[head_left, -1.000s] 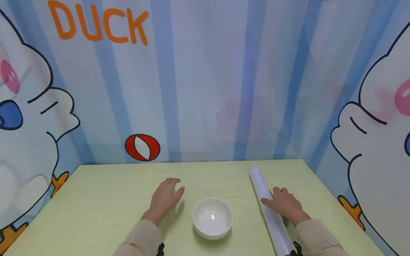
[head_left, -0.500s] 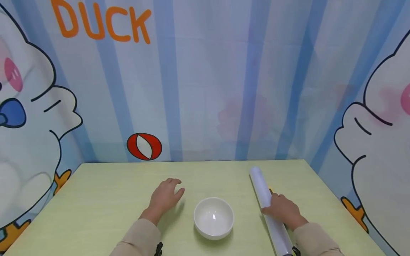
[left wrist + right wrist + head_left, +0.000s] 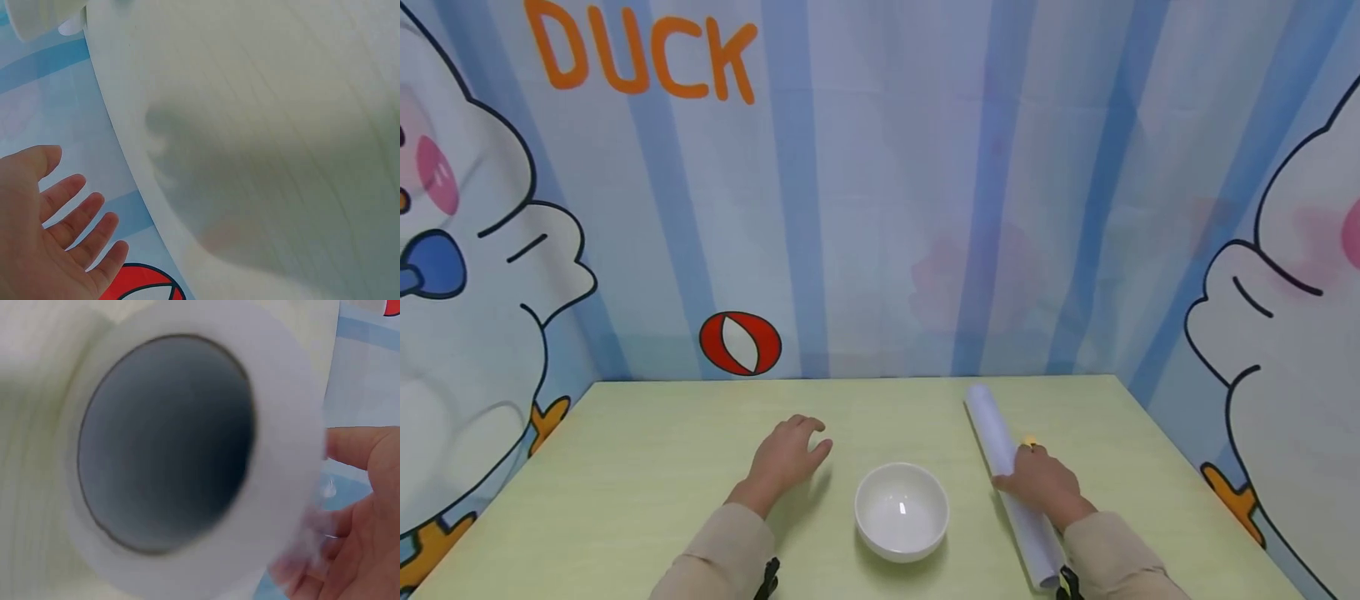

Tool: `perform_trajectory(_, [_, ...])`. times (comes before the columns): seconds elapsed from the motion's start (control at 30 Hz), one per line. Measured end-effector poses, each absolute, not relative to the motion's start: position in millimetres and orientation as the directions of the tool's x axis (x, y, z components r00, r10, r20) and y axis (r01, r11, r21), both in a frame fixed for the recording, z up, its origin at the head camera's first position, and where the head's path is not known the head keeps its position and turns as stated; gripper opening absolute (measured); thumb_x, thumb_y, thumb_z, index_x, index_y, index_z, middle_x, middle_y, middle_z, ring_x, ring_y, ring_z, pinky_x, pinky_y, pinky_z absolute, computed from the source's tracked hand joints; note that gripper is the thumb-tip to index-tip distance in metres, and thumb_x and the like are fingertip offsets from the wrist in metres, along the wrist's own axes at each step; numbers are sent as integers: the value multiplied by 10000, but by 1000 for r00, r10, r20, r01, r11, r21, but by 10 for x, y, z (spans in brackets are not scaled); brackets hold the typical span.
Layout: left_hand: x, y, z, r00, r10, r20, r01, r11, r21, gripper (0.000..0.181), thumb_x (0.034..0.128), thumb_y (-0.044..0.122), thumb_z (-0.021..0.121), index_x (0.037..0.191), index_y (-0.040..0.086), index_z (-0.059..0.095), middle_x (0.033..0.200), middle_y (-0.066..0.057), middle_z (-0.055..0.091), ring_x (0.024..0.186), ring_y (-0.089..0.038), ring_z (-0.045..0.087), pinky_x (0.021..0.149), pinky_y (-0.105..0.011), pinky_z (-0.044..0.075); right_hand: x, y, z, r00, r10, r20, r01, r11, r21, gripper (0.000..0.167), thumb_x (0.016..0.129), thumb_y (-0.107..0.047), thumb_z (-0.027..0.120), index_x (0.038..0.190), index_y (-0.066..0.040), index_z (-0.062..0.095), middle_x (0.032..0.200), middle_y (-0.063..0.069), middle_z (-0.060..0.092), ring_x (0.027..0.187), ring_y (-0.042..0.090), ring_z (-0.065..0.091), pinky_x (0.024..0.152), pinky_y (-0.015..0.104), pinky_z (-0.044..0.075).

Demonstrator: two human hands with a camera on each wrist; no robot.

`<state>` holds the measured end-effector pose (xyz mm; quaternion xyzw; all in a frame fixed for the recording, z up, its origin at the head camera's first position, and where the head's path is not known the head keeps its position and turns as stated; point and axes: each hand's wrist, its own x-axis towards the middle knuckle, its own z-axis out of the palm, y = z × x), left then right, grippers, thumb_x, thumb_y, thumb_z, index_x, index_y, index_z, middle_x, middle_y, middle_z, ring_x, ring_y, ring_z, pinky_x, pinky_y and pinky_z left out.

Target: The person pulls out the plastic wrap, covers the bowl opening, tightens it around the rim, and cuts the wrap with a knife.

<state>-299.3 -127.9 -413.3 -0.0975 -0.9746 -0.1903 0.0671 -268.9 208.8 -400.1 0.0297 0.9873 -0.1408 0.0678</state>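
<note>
A long pale roll [image 3: 988,425] with a hollow core, apparently of cling film, lies lengthwise at the right of the table. My right hand [image 3: 1036,482] grips it around the middle, thumb on its left side, fingers on the far side. In the right wrist view, the core of the roll [image 3: 287,437] faces the camera and clear film shows beside the fingers. A small yellow thing [image 3: 1030,441] peeks out just beyond that hand, mostly hidden. My left hand [image 3: 786,458] hovers over the table with relaxed, spread fingers, holding nothing; a white bowl [image 3: 901,512] stands to its right.
The pale yellow table [image 3: 647,467] has its back edge against a blue striped curtain [image 3: 880,208] printed with cartoon ducks. Dark straps [image 3: 767,577] show at the wrists.
My right hand has drawn the roll to the left, and its near end has come into view. The left hand and the bowl stay about where they were.
</note>
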Motion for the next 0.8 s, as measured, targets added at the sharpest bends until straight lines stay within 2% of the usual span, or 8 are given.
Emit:
perform_trajectory(0.13, [-3000,-1302,-4109,-973,171,158,217,912,349,341,899,315,548,1142,82,603,1228,-135,552,1114,-325,522,933,-471,435,-2717,2036,-4013,-994,-19,-106,10,963,-269,574,799,-297,610,1174,114,471,1058,237,496,821,301,535,625,420,470])
perform_trajectory(0.3, [-3004,-1325,-4107,-977,159,140,198,918,344,337,895,313,552,1140,89,605,1230,-130,551,1117,-317,521,945,-467,431,-2759,1980,-4024,-995,-88,-56,-69,955,-287,528,823,-223,591,1195,127,456,1071,239,540,904,299,543,714,440,478])
perform_trajectory(0.37, [-3005,-1321,-4120,-978,162,132,199,916,348,339,895,314,551,1141,88,604,1230,-130,551,1120,-316,520,949,-466,429,-2777,1963,-4024,-994,-107,-35,-92,951,-294,487,832,-211,584,1178,113,471,1033,216,571,871,277,562,705,425,479])
perform_trajectory(0.47, [-3005,-1300,-4138,-977,177,117,208,912,354,342,897,318,545,1148,91,602,1232,-124,552,1128,-309,517,954,-464,429,-2804,1928,-4028,-990,-142,3,-136,943,-305,346,823,-188,594,1048,68,531,881,148,593,735,225,555,618,380,464])
perform_trajectory(0.57, [-3009,-1280,-4139,-975,188,116,217,908,358,340,894,312,555,1150,94,600,1229,-116,556,1134,-302,515,960,-462,426,-2837,1874,-4041,-983,-182,27,-182,931,-318,254,826,-178,604,974,22,552,818,105,591,683,198,546,579,356,447])
perform_trajectory(0.67, [-3026,-1264,-4133,-969,207,133,242,904,353,353,889,305,572,1173,95,585,1228,-108,560,1139,-298,514,963,-460,425,-2877,1809,-4055,-976,-216,35,-215,917,-336,244,836,-164,606,1008,5,561,879,115,618,734,217,576,617,382,466])
perform_trajectory(0.8, [-3051,-1220,-4124,-955,260,145,295,890,347,418,882,307,592,1247,110,536,1260,-102,543,1167,-298,498,971,-462,419,-2924,1730,-4068,-970,-242,31,-237,907,-349,304,845,-136,601,1120,-13,560,1040,140,634,885,282,607,730,449,482])
